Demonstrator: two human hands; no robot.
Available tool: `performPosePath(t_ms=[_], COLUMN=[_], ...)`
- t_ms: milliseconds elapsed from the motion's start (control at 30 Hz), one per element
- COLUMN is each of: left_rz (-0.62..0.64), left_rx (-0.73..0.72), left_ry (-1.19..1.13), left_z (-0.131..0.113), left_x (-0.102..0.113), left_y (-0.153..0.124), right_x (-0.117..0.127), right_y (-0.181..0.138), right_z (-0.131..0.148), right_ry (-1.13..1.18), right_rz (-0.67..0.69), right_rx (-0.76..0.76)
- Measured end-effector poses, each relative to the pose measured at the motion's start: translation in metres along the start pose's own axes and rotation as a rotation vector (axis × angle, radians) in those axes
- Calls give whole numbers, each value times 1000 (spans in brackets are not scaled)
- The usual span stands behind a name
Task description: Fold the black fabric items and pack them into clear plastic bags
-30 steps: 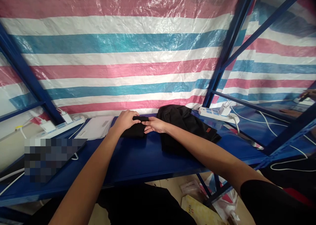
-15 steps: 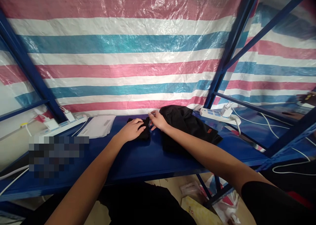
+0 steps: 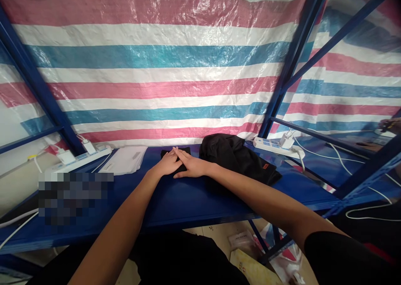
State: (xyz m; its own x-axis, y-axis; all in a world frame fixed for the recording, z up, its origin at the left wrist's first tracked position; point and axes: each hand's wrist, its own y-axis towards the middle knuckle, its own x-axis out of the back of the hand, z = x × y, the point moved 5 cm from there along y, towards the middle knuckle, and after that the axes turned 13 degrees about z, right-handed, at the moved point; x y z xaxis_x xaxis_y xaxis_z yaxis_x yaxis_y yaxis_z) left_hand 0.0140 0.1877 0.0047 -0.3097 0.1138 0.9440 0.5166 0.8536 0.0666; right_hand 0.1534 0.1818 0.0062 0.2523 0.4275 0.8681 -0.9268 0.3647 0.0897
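Observation:
A small folded black cloth (image 3: 184, 150) lies on the blue table (image 3: 175, 201), mostly covered by my hands. My left hand (image 3: 168, 163) rests flat on its left part. Palm down, my right hand (image 3: 192, 164) lies on its right part, fingers stretched out and the fingertips overlapping those of my left hand. Neither hand grips anything. To the right, close to my right wrist, a larger bunched black garment (image 3: 228, 149) with small orange lettering lies partly behind my right forearm.
White sheets or envelopes (image 3: 123, 160) are stacked at left. Power strips with plugged-in chargers stand at left (image 3: 100, 152) and right (image 3: 266, 143). Blue metal posts (image 3: 278, 89) and a striped plastic sheet (image 3: 163, 84) bound the table. A pixelated patch hides something at left.
My right hand has moved left from beside the black garment onto the small folded cloth, meeting my left hand. My left hand has stayed on the cloth, with its fingers straightened.

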Motion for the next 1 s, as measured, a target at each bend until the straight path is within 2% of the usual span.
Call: performPosePath(t_ms=[133, 267, 400, 567, 700, 800, 900, 1000], left_rz=[-35, -99, -94, 6, -33, -75, -88, -95], left_rx=[82, 2, -89, -175, -167, -107, -53, -37], left_ry=[145, 281, 263, 2, -137, -204, -249, -233], left_z=[-8, -31, -37, -23, -9, 1, 7, 6], left_x=[-3, -4, 9, 24, 27, 29, 34, 42], left_y=[-18, -42, -65, -71, -64, -62, -64, -66], right_x=[3, 2, 4, 18, 33, 37, 41, 45], right_y=[-4, -7, -6, -8, -15, -19, -19, -18], right_z=[-16, -29, -34, -22, 4, 18, 20, 15], right_ry=[-5, -20, 10, -63, -223, -325, -291, -146], right_rz=[42, 71, 26, -15, -114, -96, -99, -123], right_rx=[-24, -102, -90, -71, 87, 137, 93, 54])
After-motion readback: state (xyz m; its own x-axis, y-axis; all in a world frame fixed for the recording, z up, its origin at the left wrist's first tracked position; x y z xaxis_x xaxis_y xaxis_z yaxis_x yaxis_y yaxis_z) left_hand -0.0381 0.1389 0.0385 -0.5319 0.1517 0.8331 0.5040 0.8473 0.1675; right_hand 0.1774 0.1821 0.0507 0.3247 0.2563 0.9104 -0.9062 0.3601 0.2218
